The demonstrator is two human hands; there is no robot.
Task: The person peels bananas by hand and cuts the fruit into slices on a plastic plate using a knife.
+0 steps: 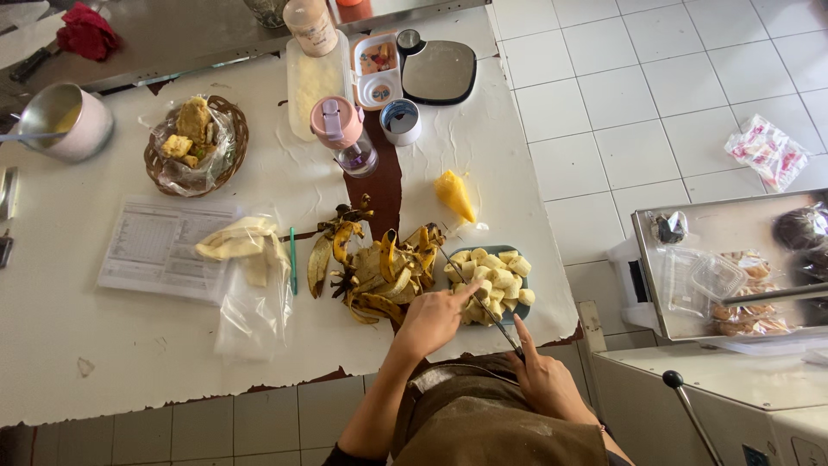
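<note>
With my left hand (431, 321) pressing fingertips onto the banana pieces (493, 274) and my right hand (542, 373) clenched on the knife (483, 302), I keep fingertips tucked clear, slicing slowly.

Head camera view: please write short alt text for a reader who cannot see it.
A person's right hand holds a knife over a plate of banana pieces while the left hand steadies them. Banana peels lie beside the plate on a white table.
</note>
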